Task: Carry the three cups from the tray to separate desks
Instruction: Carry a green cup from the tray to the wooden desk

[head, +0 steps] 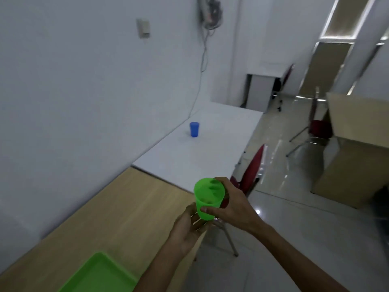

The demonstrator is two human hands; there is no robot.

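1. Head view, the grip: the green cup (207, 199) is held in the air by both hands, above the near edge of the wooden bench (109, 209). The right hand (231, 205) wraps its side, its fingers (207, 210) closed around the wall with the thumb across the front. The left hand (189, 226) is cupped under the base, palm up, fingers loosely curled and supporting rather than clamping.

2. Head view, the relation that matters: the cup already sits inside the fingers, so the next move turns on where it goes. The white bench (221, 135) lies ahead and slightly left, well apart from the hands, and a blue cup (194, 129) already stands on it near the wall. By my judgement this cup belongs on a different bench. The right hand is the nearer to the aisle.

3. Head view, axis and heading: the cup's long axis is close to upright, mouth up and tipped a little toward the camera, base down in the left palm.

4. Head view, the rest: the green tray (99, 275) lies on the wooden bench at the lower left, behind the hands; its visible part shows no cups. I cannot see a 3rd cup.
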